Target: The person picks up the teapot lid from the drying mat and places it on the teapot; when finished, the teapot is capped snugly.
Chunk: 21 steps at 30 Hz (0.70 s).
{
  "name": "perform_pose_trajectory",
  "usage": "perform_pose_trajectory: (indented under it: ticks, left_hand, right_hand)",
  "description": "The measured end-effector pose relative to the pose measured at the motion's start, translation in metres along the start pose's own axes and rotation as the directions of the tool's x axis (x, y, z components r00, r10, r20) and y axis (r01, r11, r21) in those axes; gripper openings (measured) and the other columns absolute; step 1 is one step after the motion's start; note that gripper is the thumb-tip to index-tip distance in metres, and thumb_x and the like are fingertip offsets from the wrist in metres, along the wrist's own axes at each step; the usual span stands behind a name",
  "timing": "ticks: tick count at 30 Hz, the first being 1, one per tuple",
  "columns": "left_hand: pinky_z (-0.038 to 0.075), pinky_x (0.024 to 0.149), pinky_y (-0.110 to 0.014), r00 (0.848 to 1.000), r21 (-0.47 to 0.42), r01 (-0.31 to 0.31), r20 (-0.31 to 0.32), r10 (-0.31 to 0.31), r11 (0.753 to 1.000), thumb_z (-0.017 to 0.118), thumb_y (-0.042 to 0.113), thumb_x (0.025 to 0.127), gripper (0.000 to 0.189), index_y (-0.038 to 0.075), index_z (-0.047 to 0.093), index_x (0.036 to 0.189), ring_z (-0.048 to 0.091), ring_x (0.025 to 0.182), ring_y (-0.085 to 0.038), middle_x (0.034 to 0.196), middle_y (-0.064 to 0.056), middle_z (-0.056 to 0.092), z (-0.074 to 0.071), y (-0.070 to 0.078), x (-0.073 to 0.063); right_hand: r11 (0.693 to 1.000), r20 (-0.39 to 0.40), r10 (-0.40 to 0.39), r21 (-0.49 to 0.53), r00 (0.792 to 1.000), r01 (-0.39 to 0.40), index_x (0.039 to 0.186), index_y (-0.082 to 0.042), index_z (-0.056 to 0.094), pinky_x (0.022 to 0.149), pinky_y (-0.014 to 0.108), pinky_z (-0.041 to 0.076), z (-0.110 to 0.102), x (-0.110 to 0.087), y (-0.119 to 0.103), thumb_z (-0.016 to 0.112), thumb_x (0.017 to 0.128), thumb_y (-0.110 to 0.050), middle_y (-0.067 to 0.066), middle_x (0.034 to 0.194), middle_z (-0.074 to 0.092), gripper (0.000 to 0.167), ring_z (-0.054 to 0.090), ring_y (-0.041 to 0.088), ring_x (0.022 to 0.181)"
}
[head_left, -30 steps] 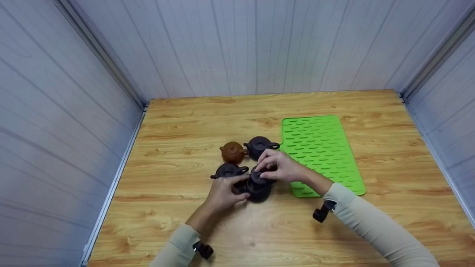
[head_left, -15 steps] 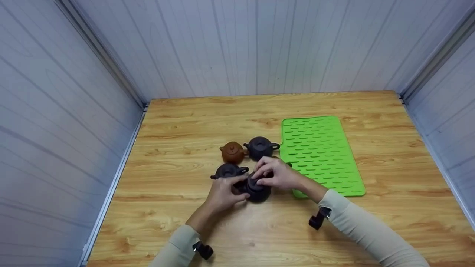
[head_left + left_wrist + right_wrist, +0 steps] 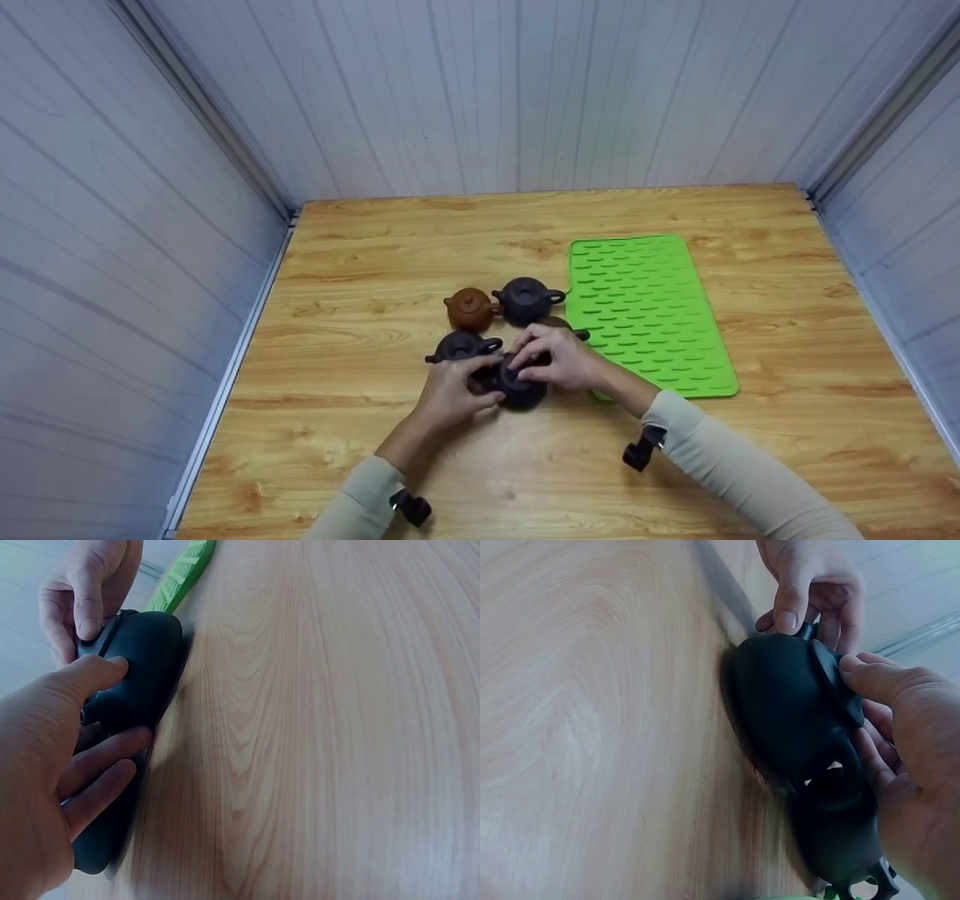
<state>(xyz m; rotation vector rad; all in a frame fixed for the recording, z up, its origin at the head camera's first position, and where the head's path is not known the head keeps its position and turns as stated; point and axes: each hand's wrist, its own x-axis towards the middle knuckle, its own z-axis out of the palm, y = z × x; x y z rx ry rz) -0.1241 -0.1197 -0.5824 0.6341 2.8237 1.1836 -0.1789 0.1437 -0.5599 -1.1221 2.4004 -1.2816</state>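
A dark teapot (image 3: 523, 397) stands nearest the front of a small group of teapots. Its spout side is between the thumb and fingers of my left hand (image 3: 448, 394), which steadies it from the left. From the right, my right hand (image 3: 559, 358) pinches the teapot's lid (image 3: 835, 682) at the top. In the right wrist view the lid sits over the mouth of the pot. The fingers of my right hand hide the knob. Just behind the left fingers is another dark teapot (image 3: 459, 346), partly covered by them.
A brown teapot (image 3: 470, 310) and a dark teapot (image 3: 523, 301) stand behind. One more teapot (image 3: 556, 322) is half hidden by my right hand, its handle at the edge of the green mat (image 3: 649, 315). Panel walls (image 3: 480, 97) enclose the wooden table (image 3: 375, 262).
My right hand has brought the lid down and toward the front, from above the back of the pot's open mouth onto it. The left hand has stayed in place on the teapot.
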Motion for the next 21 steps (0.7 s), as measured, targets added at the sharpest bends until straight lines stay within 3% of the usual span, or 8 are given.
perform_pose_trajectory:
  ticks: [11, 18, 21]
  left_hand:
    - [0.055, 0.073, -0.023, 1.000, 0.031, -0.019, 0.001, 0.019, 0.999, 0.096, 0.025, 0.090, 0.052, 0.013, 0.081, 0.138, 0.075, 0.076, -0.011, 0.116, -0.008, 0.088, 0.0001, -0.0017, -0.0008]
    - [0.054, 0.071, -0.022, 1.000, 0.011, -0.018, -0.005, 0.018, 1.000, 0.096, 0.022, 0.089, 0.051, 0.011, 0.081, 0.137, 0.072, 0.073, -0.007, 0.122, -0.009, 0.087, 0.0015, -0.0021, -0.0007]
    - [0.052, 0.069, -0.021, 1.000, 0.006, -0.004, 0.008, 0.004, 1.000, 0.096, 0.022, 0.090, 0.053, 0.013, 0.080, 0.139, 0.067, 0.071, -0.003, 0.120, -0.009, 0.087, 0.0012, -0.0006, -0.0003]
  right_hand:
    - [0.998, -0.014, -0.047, -0.047, 0.999, 0.046, 0.111, -0.012, 0.089, 0.113, 0.042, 0.057, 0.0036, 0.0001, 0.0038, 0.091, 0.094, -0.015, 0.012, 0.128, 0.081, 0.017, 0.074, 0.035, 0.124]
    - [0.999, 0.004, -0.004, -0.041, 1.000, 0.004, 0.113, -0.013, 0.089, 0.117, 0.042, 0.055, 0.0030, -0.0009, 0.0019, 0.090, 0.094, -0.018, 0.011, 0.130, 0.080, 0.019, 0.073, 0.034, 0.127]
    - [0.999, 0.018, 0.028, -0.031, 0.999, -0.027, 0.116, -0.014, 0.088, 0.112, 0.040, 0.056, 0.0009, -0.0011, -0.0005, 0.090, 0.095, -0.022, 0.011, 0.131, 0.080, 0.023, 0.073, 0.033, 0.126]
